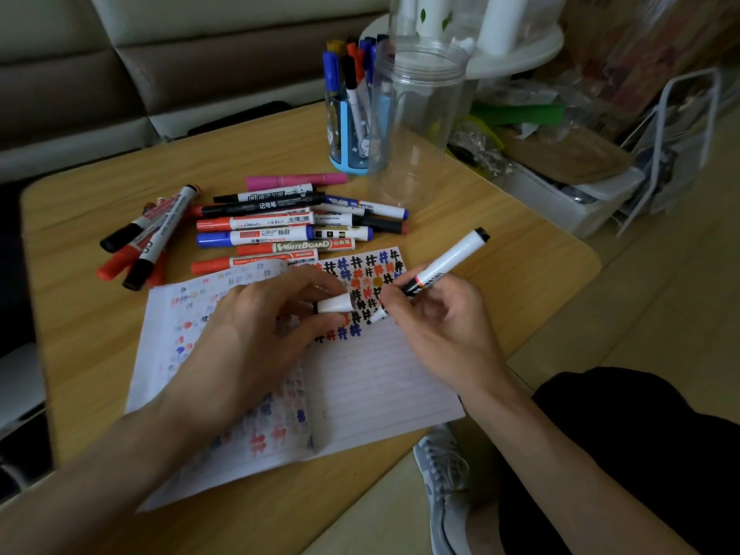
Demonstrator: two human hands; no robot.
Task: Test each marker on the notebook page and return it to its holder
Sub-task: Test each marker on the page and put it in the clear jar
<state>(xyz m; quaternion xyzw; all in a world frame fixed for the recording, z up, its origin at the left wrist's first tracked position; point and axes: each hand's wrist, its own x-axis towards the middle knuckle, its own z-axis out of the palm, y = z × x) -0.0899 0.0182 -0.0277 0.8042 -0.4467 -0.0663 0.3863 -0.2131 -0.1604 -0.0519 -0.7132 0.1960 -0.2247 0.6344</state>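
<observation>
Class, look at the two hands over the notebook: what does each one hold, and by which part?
The right hand holds a white marker low on its barrel, near the tip. The left hand pinches its cap between fingertips.

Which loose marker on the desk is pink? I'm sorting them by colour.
The pink marker, farthest back in the pile, just before the blue holder; the rest are red, blue or black.

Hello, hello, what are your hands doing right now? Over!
Left hand holds the cap. Right hand holds the marker, tip over the notebook. Loose markers lie behind it, nothing blocking.
</observation>
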